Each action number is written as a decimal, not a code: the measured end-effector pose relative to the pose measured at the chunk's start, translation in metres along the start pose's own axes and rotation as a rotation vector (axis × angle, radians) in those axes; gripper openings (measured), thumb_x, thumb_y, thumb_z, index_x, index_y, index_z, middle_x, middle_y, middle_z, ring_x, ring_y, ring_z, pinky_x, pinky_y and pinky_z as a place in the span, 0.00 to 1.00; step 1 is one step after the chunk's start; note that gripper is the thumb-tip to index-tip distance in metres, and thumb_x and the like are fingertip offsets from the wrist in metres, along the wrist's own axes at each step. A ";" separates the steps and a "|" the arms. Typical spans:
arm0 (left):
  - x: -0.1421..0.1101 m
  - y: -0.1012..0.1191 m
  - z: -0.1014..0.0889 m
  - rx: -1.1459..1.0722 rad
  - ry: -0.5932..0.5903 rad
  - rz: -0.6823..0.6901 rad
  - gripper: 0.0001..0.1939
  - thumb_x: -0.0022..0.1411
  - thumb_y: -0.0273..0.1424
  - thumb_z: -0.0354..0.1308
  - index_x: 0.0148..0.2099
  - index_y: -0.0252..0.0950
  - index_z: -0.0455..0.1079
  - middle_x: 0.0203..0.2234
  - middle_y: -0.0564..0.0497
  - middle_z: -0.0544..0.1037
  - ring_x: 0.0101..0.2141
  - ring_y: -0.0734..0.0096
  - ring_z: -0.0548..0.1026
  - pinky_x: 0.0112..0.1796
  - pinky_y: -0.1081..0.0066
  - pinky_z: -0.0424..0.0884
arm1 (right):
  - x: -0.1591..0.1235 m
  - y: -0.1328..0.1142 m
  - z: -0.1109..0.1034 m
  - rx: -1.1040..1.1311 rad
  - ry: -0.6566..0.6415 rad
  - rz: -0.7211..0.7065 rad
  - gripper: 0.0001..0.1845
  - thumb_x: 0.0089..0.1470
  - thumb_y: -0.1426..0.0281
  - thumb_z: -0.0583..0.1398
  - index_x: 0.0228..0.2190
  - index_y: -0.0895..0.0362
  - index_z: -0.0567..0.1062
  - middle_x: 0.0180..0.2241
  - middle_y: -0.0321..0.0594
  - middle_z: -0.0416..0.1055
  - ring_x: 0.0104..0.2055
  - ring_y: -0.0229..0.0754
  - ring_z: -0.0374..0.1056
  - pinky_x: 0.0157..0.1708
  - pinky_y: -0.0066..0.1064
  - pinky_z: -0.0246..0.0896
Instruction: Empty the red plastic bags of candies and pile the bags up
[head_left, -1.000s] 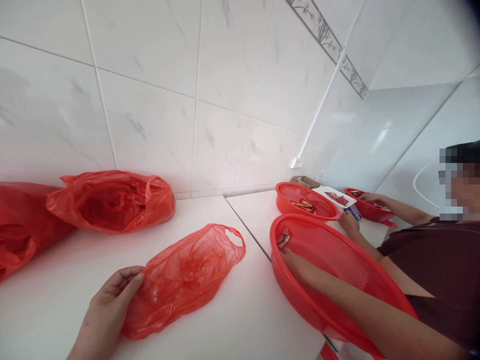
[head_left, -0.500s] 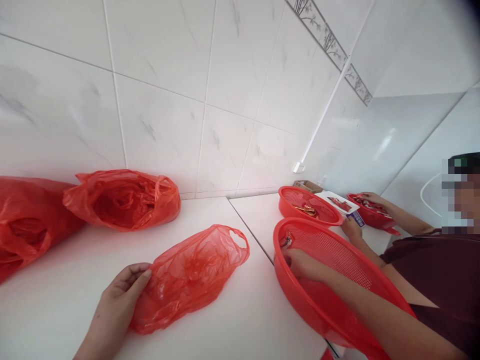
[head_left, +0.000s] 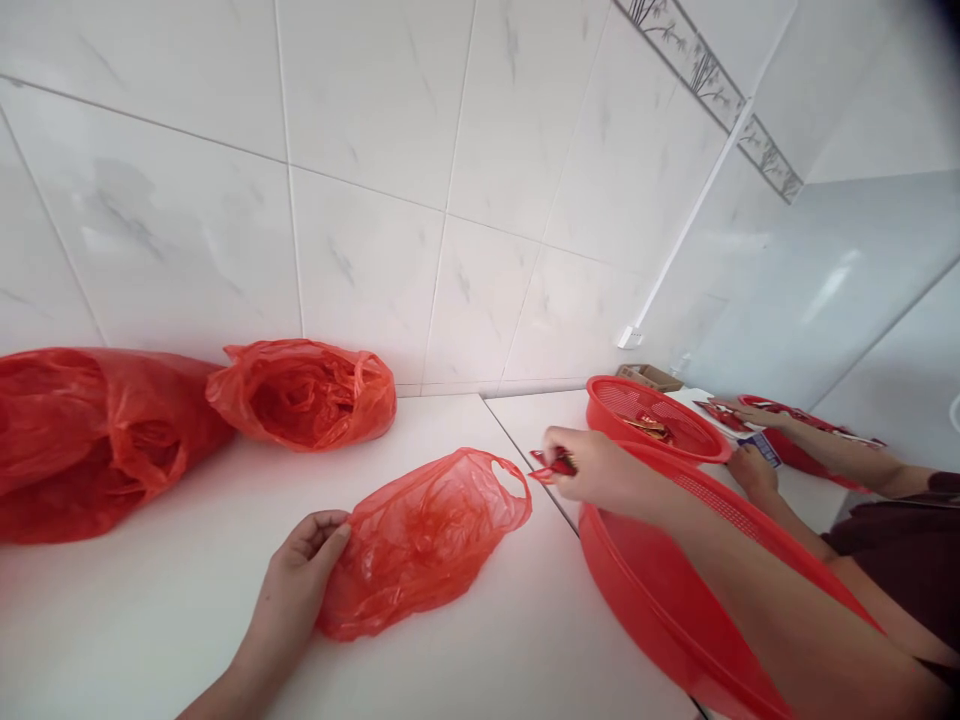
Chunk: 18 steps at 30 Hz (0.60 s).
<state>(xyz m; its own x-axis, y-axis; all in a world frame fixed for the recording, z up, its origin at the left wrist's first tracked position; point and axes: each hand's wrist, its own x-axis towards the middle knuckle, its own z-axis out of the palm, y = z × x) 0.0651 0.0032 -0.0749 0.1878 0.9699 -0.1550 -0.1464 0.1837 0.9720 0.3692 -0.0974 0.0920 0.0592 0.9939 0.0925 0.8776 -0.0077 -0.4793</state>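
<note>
My left hand [head_left: 304, 565] lies on the white counter [head_left: 150, 620] and pinches the near end of a flat, crumpled red plastic bag [head_left: 435, 530]. My right hand [head_left: 600, 470] is raised over the rim of a big red mesh basket [head_left: 675, 610], fingers closed on a small red packet [head_left: 553, 466]. The packet hangs just right of the bag's handle loop.
Two fuller red bags [head_left: 307, 395] [head_left: 90, 435] lie against the tiled wall at the left. A second red basket [head_left: 652, 420] with packets stands farther right. Another person's hands [head_left: 750, 470] work beside a third basket [head_left: 795, 445] and a small cardboard box [head_left: 649, 376].
My right hand has come up out of the big basket with a small red packet and moved left toward the bag. My left hand keeps its hold on the bag.
</note>
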 end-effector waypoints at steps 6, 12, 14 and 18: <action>0.001 0.001 -0.001 -0.016 -0.019 0.015 0.15 0.53 0.43 0.62 0.39 0.42 0.68 0.30 0.55 0.77 0.26 0.71 0.74 0.26 0.74 0.72 | 0.037 -0.047 0.060 -0.036 -0.237 -0.151 0.10 0.42 0.74 0.57 0.30 0.52 0.63 0.28 0.30 0.66 0.23 0.32 0.57 0.19 0.23 0.45; -0.001 0.001 -0.001 -0.060 -0.034 0.048 0.16 0.51 0.43 0.63 0.38 0.40 0.68 0.27 0.56 0.75 0.25 0.72 0.73 0.26 0.75 0.70 | 0.044 -0.036 0.039 -0.028 0.021 0.036 0.19 0.47 0.58 0.60 0.41 0.50 0.66 0.39 0.38 0.71 0.32 0.37 0.66 0.29 0.26 0.56; -0.002 0.002 0.000 -0.064 -0.046 0.041 0.15 0.52 0.43 0.62 0.38 0.40 0.68 0.27 0.56 0.75 0.25 0.72 0.73 0.25 0.75 0.70 | 0.034 -0.017 0.015 -0.034 0.107 0.118 0.12 0.52 0.59 0.56 0.35 0.52 0.68 0.38 0.39 0.72 0.32 0.37 0.67 0.31 0.27 0.57; -0.002 0.005 0.002 -0.060 -0.027 0.011 0.14 0.52 0.42 0.63 0.38 0.41 0.68 0.27 0.57 0.75 0.25 0.72 0.73 0.25 0.75 0.70 | -0.002 0.028 -0.023 -0.135 -0.012 0.317 0.14 0.54 0.63 0.53 0.21 0.56 0.66 0.21 0.39 0.70 0.22 0.36 0.65 0.25 0.29 0.54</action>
<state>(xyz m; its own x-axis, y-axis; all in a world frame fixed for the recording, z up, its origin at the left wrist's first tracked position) 0.0657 0.0021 -0.0697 0.2119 0.9673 -0.1392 -0.2068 0.1836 0.9610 0.4049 -0.1024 0.0986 0.3342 0.9410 -0.0531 0.8715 -0.3299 -0.3629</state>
